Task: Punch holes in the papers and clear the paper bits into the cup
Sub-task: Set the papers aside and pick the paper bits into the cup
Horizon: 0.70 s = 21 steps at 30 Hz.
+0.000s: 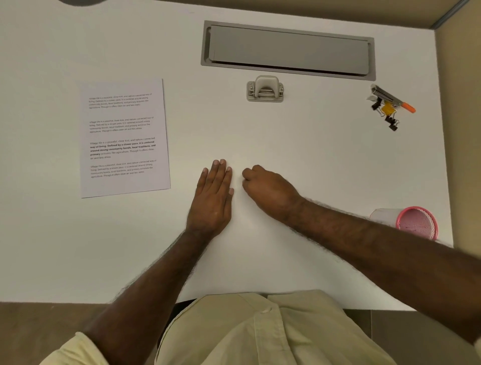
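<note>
pink mesh cup (417, 223), grey hole punch (265, 89)

My fingers rest on the white desk (286, 146). Printed paper (125, 138) lies to their left, hole punch (265, 88) beyond, clips (389, 109) far right, pink cup (413, 222) near right.

the right hand (263, 189) is curled over with its fingertips tucked under, so whether it pinches anything is impossible to say. any paper bits on the white table (299, 146) are too small or too pale to make out. the top lines on the printed paper (125, 138) are too fine to read. the pink mesh cup (416, 222) lies partly behind the right forearm. the clips by the stapler (390, 97) are a tangle, count unclear. a dark shape (78, 2) is cut off at the top edge.
</note>
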Motion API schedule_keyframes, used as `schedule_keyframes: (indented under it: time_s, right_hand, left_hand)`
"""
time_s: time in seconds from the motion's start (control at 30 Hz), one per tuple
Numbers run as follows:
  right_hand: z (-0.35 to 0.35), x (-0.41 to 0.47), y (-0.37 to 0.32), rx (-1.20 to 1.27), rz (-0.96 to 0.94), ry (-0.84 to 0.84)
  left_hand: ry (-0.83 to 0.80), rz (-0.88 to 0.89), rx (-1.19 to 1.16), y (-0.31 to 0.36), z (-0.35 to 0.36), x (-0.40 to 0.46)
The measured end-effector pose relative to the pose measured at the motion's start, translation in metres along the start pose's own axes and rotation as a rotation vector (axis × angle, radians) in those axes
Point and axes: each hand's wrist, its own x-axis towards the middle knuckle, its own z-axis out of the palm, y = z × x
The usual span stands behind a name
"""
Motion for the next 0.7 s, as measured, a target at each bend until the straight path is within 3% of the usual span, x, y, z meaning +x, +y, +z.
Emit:
schedule_keyframes:
  time_s: [0.27, 0.5, 0.6, 0.7]
  right_hand:
    - [-0.003, -0.002, -0.008, 0.065, 0.033, 0.011]
    - [0.015, -0.001, 0.003, 0.115, -0.057, 0.157]
    - [0.018, 0.004, 0.013, 0.310, 0.114, 0.253]
    - [0.019, 0.000, 0.033, 0.780, 0.454, 0.407]
  left_hand:
    - [-0.002, -0.010, 0.001, -0.003, 0.002, 0.000]
    - [-0.072, -0.006, 0.081, 0.002, 0.000, -0.002]
    - [-0.103, -0.002, 0.120, 0.003, -0.004, -0.008]
    - [-0.160, -0.007, 0.149, 0.008, -0.008, -0.018]
